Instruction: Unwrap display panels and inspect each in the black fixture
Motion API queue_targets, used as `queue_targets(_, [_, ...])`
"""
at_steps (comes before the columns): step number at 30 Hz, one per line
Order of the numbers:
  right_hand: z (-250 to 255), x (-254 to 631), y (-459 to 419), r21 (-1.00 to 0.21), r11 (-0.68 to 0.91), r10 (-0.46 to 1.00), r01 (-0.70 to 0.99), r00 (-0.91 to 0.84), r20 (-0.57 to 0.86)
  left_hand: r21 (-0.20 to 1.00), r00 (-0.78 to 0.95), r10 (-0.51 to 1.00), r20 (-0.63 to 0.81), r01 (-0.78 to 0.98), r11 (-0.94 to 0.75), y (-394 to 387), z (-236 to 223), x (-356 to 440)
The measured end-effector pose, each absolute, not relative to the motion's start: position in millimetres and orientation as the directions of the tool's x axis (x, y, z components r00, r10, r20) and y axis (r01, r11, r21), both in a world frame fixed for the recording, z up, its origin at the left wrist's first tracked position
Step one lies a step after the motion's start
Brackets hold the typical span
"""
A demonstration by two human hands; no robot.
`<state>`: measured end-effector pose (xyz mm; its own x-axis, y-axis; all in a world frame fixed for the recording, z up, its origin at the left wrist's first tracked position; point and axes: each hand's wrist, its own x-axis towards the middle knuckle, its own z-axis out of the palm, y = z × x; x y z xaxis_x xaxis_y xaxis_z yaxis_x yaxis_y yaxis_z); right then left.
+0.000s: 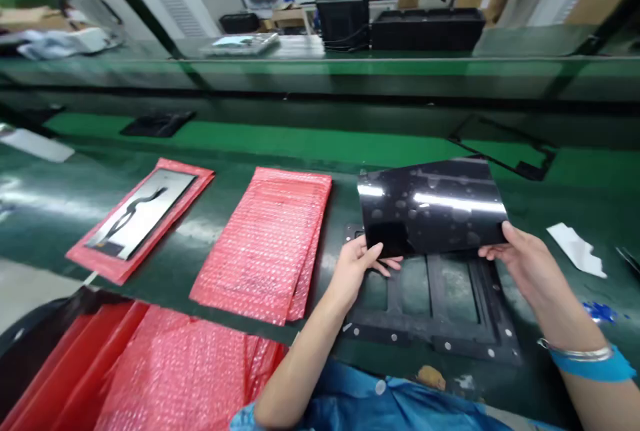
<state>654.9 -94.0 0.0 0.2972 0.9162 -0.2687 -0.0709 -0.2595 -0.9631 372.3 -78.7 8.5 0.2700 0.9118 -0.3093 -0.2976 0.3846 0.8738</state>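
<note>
I hold a glossy black panel (pixel 431 207) tilted up above a black frame fixture (pixel 435 304) lying on the green bench. My left hand (pixel 356 269) grips the panel's lower left corner. My right hand (pixel 523 261) pinches its lower right corner. The panel's lower edge hovers just over the fixture's far side and hides part of it.
A stack of red bubble bags (pixel 267 241) lies left of the fixture; farther left one red bag carries a grey panel with a black cable (pixel 140 214). More red bags (pixel 150 371) fill a bin at lower left. A white scrap (pixel 575 247) lies at right. The green conveyor (pixel 300 141) runs behind.
</note>
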Motion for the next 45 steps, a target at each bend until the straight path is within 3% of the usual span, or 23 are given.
queue_targets(9, [45.8, 656.9, -27.7, -0.937, -0.316, 0.949, 0.145, 0.053, -0.312, 0.807, 0.162, 0.955, -0.247, -0.511, 0.296, -79.6, 9.7, 359.9])
queue_targets(13, [58.0, 611.3, 35.0, -0.951, -0.27, 0.962, 0.148, 0.066, -0.263, 0.727, 0.039, 0.982, -0.186, -0.667, 0.165, -77.9, 16.5, 352.4])
queue_targets(16, [48.3, 563.3, 85.5, -0.951, -0.255, 0.964, 0.176, 0.118, -0.237, 0.744, -0.013, 0.985, -0.173, -0.657, 0.122, -78.6, 17.2, 349.7])
queue_targets(21, [31.4, 514.3, 137.9, -0.901, -0.29, 0.955, 0.322, 0.154, -0.253, 0.762, 0.041, 0.984, -0.176, -0.627, 0.163, -80.4, 11.5, 348.2])
queue_targets(26, [28.1, 552.1, 143.4, -0.746, -0.318, 0.948, 0.586, 0.212, -0.238, 0.769, 0.111, 0.982, -0.151, -0.611, 0.188, -81.2, 9.6, 346.6])
queue_targets(31, [31.1, 632.1, 116.1, -0.415, -0.341, 0.939, 0.843, 0.325, -0.11, 0.815, 0.12, 0.986, -0.119, -0.555, 0.166, -85.2, 14.3, 350.9])
queue_targets(35, [22.9, 677.2, 88.1, -0.214, -0.294, 0.955, 0.932, 0.294, -0.033, 0.931, -0.015, 1.0, 0.0, -0.365, -0.005, -93.8, 18.4, 345.1])
queue_targets(38, [11.5, 694.5, 83.1, -0.154, -0.228, 0.973, 0.961, 0.232, 0.005, 0.986, -0.166, 0.973, 0.163, -0.011, -0.167, -97.1, 22.5, 318.0])
queue_targets(41, [4.1, 700.8, 90.5, -0.155, -0.15, 0.986, 0.976, 0.159, 0.047, 0.87, -0.337, 0.878, 0.339, 0.468, -0.156, -93.4, 23.6, 269.9])
queue_targets(43, [3.4, 701.1, 96.8, -0.176, -0.117, 0.989, 0.978, 0.131, 0.069, 0.683, -0.401, 0.819, 0.409, 0.73, 0.016, -88.1, 20.4, 235.7])
queue_targets(45, [5.8, 699.4, 101.2, -0.206, -0.088, 0.989, 0.975, 0.11, 0.098, 0.613, -0.453, 0.794, 0.406, 0.779, 0.131, -82.3, 14.8, 209.0])
